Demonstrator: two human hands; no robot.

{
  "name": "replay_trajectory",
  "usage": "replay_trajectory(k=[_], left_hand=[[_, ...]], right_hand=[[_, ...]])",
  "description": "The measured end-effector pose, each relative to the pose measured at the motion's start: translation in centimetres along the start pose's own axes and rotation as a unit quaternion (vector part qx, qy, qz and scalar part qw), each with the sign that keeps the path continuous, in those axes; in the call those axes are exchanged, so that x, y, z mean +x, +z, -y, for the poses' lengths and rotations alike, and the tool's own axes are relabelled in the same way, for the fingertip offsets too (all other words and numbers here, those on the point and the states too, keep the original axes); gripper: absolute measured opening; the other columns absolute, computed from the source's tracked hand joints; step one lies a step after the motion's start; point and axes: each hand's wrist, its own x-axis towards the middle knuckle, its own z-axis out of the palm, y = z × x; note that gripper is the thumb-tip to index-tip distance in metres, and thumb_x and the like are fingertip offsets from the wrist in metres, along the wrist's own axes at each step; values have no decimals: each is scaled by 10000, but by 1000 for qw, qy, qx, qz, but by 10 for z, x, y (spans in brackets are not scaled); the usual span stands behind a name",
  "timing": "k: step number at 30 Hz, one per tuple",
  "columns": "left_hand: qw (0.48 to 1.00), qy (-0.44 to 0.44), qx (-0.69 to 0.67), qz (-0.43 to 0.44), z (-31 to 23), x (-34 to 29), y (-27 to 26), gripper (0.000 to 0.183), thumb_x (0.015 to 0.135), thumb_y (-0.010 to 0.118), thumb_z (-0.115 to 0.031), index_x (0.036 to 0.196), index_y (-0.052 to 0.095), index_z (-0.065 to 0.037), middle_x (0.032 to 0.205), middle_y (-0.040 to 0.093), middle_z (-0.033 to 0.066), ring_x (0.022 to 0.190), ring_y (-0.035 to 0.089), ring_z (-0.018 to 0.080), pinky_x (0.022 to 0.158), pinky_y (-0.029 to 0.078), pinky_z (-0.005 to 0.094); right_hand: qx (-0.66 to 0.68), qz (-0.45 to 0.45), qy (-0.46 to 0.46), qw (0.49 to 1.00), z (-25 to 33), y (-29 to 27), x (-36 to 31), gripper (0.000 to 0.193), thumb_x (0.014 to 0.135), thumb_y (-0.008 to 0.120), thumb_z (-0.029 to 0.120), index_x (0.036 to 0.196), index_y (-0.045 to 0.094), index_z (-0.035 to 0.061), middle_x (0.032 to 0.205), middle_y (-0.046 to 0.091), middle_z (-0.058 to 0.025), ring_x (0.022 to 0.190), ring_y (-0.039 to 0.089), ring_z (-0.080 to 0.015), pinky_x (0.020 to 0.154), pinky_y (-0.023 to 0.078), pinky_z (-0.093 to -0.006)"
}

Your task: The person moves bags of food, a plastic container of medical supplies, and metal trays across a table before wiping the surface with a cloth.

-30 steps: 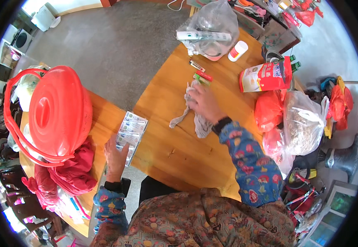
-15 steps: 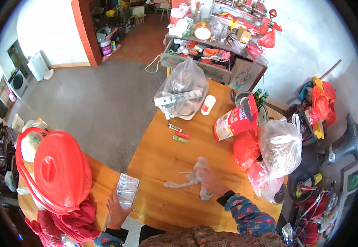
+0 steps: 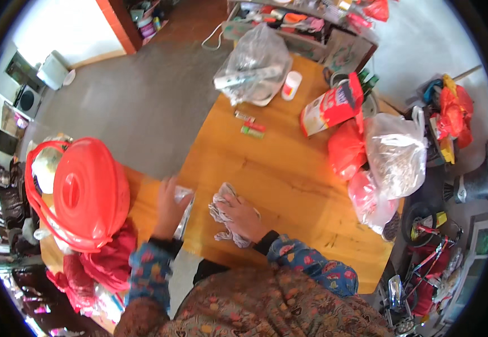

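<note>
On the wooden table (image 3: 277, 174), my right hand (image 3: 243, 218) is closed on a crumpled grey-and-white cloth (image 3: 221, 209) and presses it to the wood near the front left. Part of the cloth is hidden beneath the palm. My left hand (image 3: 168, 209) lies with fingers stretched forward over a shiny silvery-white packet (image 3: 184, 194), which rests at the seam with the smaller table on the left. The hand covers much of that packet, and its fingers are slightly blurred.
A red lidded plastic pail (image 3: 95, 194) stands at left. Two lighters (image 3: 253, 130) lie mid-table. Farther back are a clear bag with a power strip (image 3: 249, 77) and a white bottle (image 3: 292, 85). A red pouch (image 3: 331, 109) and filled plastic bags (image 3: 395, 154) line the right edge.
My right hand has swept the cloth leftward and nearer to me, bunching it. My left hand has moved forward over the packet. The whole view has tilted down toward my body.
</note>
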Motion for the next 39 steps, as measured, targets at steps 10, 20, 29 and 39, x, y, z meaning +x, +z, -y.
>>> replay_trajectory(k=[10,20,29,39], left_hand=[[936,250,154,193,-28,176,171,627,701,748,-201,1262,499,-73,1297,474,181,1184,459,378,924,422,457],[930,221,133,261,-61,211,205,576,656,776,-316,1180,571,-191,1157,479,109,1123,445,366,859,400,526],[934,240,99,245,-67,196,210,392,674,749,-185,1010,551,-142,1052,507,106,1060,499,339,762,471,505],[941,128,133,285,-78,144,206,267,810,623,-174,1043,535,-76,1029,608,188,929,613,381,752,502,481]], right_hand=[[46,-80,69,993,-43,-31,-65,567,680,676,50,1231,550,95,1327,460,-205,1159,491,-423,964,433,-447],[-104,-234,392,883,-39,-62,-213,631,631,734,94,1233,546,89,1344,426,-219,1152,460,-426,960,411,-484],[-133,-256,388,875,-42,-64,-204,641,611,733,112,1224,546,80,1322,441,-203,1131,466,-418,956,407,-486],[-146,-289,316,892,-46,-63,-217,589,635,716,133,1198,551,74,1298,461,-236,1124,496,-433,954,422,-482]])
